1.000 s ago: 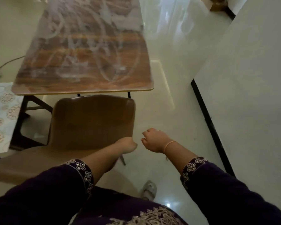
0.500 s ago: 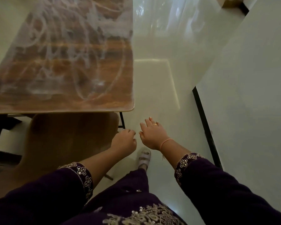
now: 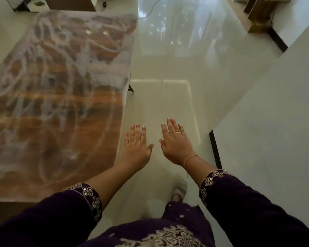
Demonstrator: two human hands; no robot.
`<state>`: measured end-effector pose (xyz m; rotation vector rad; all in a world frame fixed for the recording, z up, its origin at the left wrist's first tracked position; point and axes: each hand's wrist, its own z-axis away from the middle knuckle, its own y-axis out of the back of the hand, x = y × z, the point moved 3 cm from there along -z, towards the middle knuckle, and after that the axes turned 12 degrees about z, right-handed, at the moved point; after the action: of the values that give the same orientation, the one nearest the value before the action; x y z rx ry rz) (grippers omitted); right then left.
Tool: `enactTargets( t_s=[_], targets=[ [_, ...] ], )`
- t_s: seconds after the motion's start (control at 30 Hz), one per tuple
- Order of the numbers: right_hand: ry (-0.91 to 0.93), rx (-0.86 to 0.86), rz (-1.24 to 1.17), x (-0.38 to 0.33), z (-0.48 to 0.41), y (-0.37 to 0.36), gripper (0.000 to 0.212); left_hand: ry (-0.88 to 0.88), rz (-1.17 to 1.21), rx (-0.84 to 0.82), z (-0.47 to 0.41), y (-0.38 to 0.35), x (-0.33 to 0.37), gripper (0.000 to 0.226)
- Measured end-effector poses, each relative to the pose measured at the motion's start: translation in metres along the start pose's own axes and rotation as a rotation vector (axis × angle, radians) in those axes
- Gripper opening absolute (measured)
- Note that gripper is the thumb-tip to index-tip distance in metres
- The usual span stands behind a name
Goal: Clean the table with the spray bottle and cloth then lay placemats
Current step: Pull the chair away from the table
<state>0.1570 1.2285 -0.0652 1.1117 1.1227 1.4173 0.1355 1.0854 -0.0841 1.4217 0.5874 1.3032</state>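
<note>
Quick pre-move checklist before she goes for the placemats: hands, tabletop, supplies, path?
1. Left hand free: ok, open and flat, holding nothing.
2. Right hand free: ok, open, fingers spread, nothing in it.
3. Tabletop ready for mats: not ok, whitish swirled streaks cover most of the wood surface.
4. Placemats within reach: cannot tell, none in this view.
5. Spray bottle and cloth put away: cannot tell, neither is visible.
6. Floor beside the table free to walk: ok, nothing lies on the glossy tile ahead of the foot.

Table [image 3: 61, 104] left of hands [image 3: 155, 145]
</note>
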Motion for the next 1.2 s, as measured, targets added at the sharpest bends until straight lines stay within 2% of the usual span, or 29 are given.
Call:
enactTargets(
  t_s=[0.23,0.43,0.67,0.9,1.2],
  targets=[
    [0.186,0.076,0.053,0.102,-0.121,0.017,0.064,0.158,0.009,0.079,-0.128,0.008,0.051,0.068],
    [0.304,0.036,0.062,0.157,-0.213,0.027,0.061,0.257,-0.004,0.117,-0.215,0.025,0.071,0.069],
    [0.431,0.027,0.027,0.189,-0.328,0.032,0.06,0.362,0.009,0.104,-0.328,0.03,0.065,0.068],
    [0.579,0.011,0.151,0.23,-0.482,0.05,0.061,0.431,-0.005,0.105,-0.475,0.053,0.043,0.07],
    [0.614,0.059,0.144,0.29,-0.668,0.095,0.058,0.516,-0.002,0.168,-0.656,0.112,0.024,0.072]
  ],
)
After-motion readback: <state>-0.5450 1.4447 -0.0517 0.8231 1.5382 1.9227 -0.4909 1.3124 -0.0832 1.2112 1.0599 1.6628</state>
